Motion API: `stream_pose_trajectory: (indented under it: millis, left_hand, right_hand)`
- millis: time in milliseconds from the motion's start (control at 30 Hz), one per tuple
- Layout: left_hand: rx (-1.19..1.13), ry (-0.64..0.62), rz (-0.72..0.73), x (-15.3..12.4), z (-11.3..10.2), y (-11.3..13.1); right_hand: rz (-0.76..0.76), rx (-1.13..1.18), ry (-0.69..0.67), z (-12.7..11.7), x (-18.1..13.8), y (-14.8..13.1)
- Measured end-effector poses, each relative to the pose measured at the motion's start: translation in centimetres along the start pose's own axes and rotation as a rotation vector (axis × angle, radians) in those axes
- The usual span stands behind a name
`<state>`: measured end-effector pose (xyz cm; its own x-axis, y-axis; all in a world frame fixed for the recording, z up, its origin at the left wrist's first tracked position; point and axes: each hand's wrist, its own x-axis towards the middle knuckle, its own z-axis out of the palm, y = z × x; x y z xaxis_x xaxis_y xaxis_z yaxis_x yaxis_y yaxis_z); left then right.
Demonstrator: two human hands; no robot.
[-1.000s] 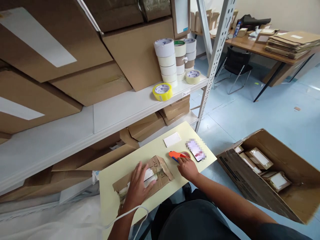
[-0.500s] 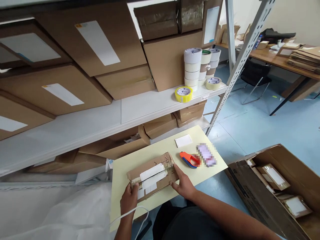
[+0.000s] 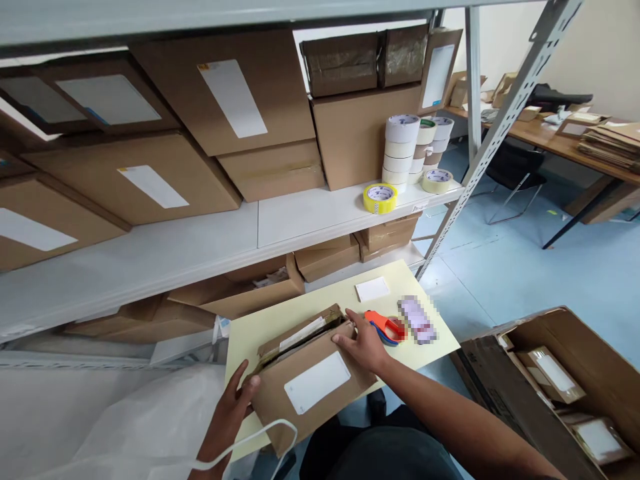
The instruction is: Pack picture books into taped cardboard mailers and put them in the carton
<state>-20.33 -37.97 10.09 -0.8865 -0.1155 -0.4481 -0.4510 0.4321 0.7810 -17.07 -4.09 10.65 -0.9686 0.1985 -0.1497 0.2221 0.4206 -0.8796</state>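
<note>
Cardboard box: the box (image 3: pixel 273 397) is at the near side of the pale yellow worktop (image 3: pixel 280 320), tilted, its near panel facing the wearer and reaching past the near edge; held between both hands.
Box opening: a dark slot runs lengthwise along the upper side, between the far strip and the near panel.
Box label: white label (image 3: pixel 317 382) on the near panel, between the two hands.
Left hand: the left hand (image 3: pixel 234 400) is at the box's left end; thumb against the panel's upper left corner, index finger spread away from it; lower fingers hidden.
Right hand: the right hand (image 3: pixel 367 345) holds the right end; thumb on the panel's top edge, index finger extended to the end of the slot, a wide gap between.
Orange-and-blue tool: the tool (image 3: pixel 376 320) lies just beyond the right hand.
White card: the card (image 3: pixel 373 289) lies flat near the worktop's far edge.
White cord: the cord (image 3: pixel 273 425) loops before the left wrist.
</note>
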Motion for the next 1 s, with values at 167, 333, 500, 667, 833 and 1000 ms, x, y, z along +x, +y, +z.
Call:
stream_pose_trajectory:
  millis: [167,333,500,667,833,1000]
  left_hand:
    - [0.136,0.036,-0.046,2.4,0.7,0.6]
    - [0.038,0.056,-0.278,3.7,0.6,-0.7]
    - [-0.269,0.152,-0.404,1.3,1.6,-4.3]
    - [-0.478,0.171,-0.474,-1.3,3.7,-6.0]
    - [-0.303,0.018,-0.494,-1.9,3.9,-6.4]
    - [0.250,0.153,-0.211,-1.6,2.3,-4.9]
  right_hand:
    - [0.128,-0.008,-0.130,2.0,4.5,-0.5]
    - [0.101,0.011,-0.118,1.7,4.8,2.4]
    - [0.043,-0.437,0.007,-1.9,0.8,9.4]
    - [0.161,-0.717,-0.126,-2.7,-0.7,13.2]
    - [0.187,-0.742,-0.141,-2.3,0.8,13.4]
    - [-0.060,-0.637,-0.006,-2.5,-0.8,14.0]
